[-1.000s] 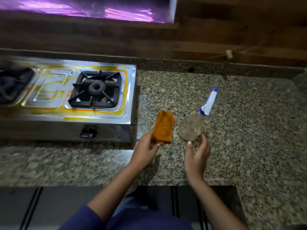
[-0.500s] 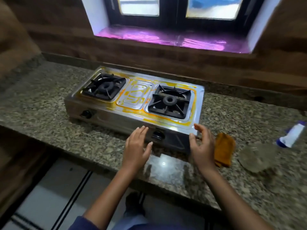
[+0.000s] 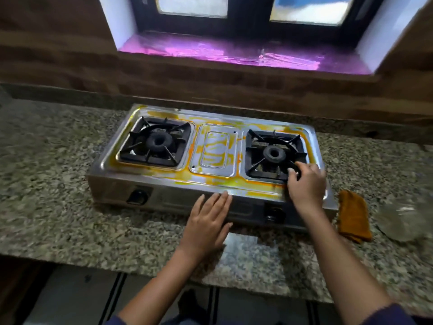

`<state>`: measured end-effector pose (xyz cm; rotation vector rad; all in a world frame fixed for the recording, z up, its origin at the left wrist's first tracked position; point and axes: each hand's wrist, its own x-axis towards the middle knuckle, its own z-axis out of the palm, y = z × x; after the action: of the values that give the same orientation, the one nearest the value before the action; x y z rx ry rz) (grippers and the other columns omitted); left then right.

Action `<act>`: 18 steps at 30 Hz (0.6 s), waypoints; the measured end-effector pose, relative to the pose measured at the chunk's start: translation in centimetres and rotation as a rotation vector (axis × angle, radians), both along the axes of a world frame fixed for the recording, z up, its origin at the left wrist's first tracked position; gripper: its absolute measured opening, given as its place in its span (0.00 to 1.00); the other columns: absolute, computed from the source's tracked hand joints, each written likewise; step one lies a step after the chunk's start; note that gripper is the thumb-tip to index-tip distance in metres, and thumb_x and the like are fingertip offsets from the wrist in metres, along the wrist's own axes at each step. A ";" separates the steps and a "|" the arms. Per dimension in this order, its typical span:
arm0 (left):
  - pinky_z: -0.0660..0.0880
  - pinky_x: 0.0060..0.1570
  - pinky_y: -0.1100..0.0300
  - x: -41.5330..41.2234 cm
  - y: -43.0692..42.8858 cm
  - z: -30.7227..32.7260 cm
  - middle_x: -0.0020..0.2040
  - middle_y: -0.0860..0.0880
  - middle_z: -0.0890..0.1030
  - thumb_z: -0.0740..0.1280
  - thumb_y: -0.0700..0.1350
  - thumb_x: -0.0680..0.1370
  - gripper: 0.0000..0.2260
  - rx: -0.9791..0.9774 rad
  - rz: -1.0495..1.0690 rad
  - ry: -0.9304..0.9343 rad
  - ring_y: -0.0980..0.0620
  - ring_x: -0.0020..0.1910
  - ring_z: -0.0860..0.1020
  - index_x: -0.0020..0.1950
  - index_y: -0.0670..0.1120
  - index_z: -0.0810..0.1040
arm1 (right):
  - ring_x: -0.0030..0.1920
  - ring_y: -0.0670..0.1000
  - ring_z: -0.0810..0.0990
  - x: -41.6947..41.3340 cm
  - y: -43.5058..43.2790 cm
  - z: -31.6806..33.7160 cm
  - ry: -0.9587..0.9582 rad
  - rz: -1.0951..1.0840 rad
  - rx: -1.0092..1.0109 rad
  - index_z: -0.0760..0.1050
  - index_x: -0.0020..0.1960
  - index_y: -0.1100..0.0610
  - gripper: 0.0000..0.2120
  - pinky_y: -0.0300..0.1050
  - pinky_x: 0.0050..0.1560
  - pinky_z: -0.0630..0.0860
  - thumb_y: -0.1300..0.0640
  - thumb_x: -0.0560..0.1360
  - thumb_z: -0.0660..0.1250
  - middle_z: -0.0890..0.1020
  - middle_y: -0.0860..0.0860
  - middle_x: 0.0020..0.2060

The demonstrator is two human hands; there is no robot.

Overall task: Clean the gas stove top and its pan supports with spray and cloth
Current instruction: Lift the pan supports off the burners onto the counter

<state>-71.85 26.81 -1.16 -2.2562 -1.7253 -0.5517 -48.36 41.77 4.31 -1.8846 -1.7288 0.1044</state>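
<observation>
A two-burner steel gas stove (image 3: 210, 184) is sitting on the speckled granite bench (image 3: 58, 184), with its back edge lying near the wooden wall under a window. Yellow-orange smears are running across the stove top. They are thickest around both burner wells and over the raised centre panel (image 3: 214, 148). The left pan support (image 3: 147, 161) is resting in its well around the left burner (image 3: 159, 141), and the right pan support (image 3: 264, 176) is lying around the right burner (image 3: 273, 154).

The right hand (image 3: 307, 186) is reaching over the stove's near right corner, and its grip is closing on the right pan support. The fingers (image 3: 298, 166) are curling over the near right corner of the black frame, with the thumb pressing beside them. The hand is hiding that corner, so I cannot tell whether the support is sitting flat there.

The left hand (image 3: 208, 221) is lying flat, its grip slack and holding nothing. Its fingers are straight and close together, and the fingertips are touching the front lip of the stove top between the left knob (image 3: 138, 197) and the right knob (image 3: 273, 213).

An orange cloth (image 3: 353, 215) is lying folded on the bench just beside the stove's right end. To the right of it a clear round glass object (image 3: 400, 221), too blurred to name, is sitting on the bench. The window sill (image 3: 222, 52) is glowing pink-purple.
</observation>
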 end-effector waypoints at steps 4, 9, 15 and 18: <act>0.63 0.68 0.47 -1.3 0.5 0.3 0.73 0.47 0.71 0.63 0.56 0.75 0.29 -0.030 -0.083 0.035 0.48 0.70 0.69 0.73 0.44 0.69 | 0.56 0.64 0.72 -0.7 1.0 0.7 -0.056 -0.092 -0.063 0.81 0.55 0.63 0.12 0.54 0.54 0.73 0.64 0.76 0.63 0.79 0.62 0.52; 0.62 0.68 0.46 -1.7 0.5 0.8 0.73 0.47 0.70 0.63 0.57 0.75 0.30 -0.095 -0.131 0.007 0.47 0.69 0.71 0.74 0.44 0.68 | 0.54 0.64 0.72 -1.4 1.3 3.2 -0.128 -0.100 -0.069 0.81 0.50 0.64 0.10 0.54 0.49 0.73 0.68 0.73 0.63 0.79 0.62 0.49; 0.59 0.70 0.50 -3.4 0.4 1.9 0.73 0.49 0.70 0.62 0.56 0.76 0.28 -0.109 -0.205 -0.096 0.49 0.70 0.69 0.74 0.46 0.68 | 0.45 0.65 0.72 -2.6 1.6 4.8 -0.158 -0.069 0.122 0.83 0.45 0.67 0.14 0.48 0.39 0.66 0.73 0.64 0.64 0.77 0.65 0.40; 0.62 0.69 0.51 -6.2 0.2 3.0 0.73 0.49 0.71 0.64 0.54 0.77 0.25 -0.052 -0.176 -0.216 0.49 0.71 0.69 0.72 0.47 0.71 | 0.42 0.64 0.72 -3.2 1.1 4.3 -0.149 -0.054 0.215 0.83 0.47 0.68 0.14 0.47 0.39 0.63 0.73 0.66 0.63 0.77 0.65 0.38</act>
<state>-78.03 27.06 1.86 -2.4804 -1.6610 -0.8241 -51.54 42.90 8.62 -1.8156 -1.7089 -0.2395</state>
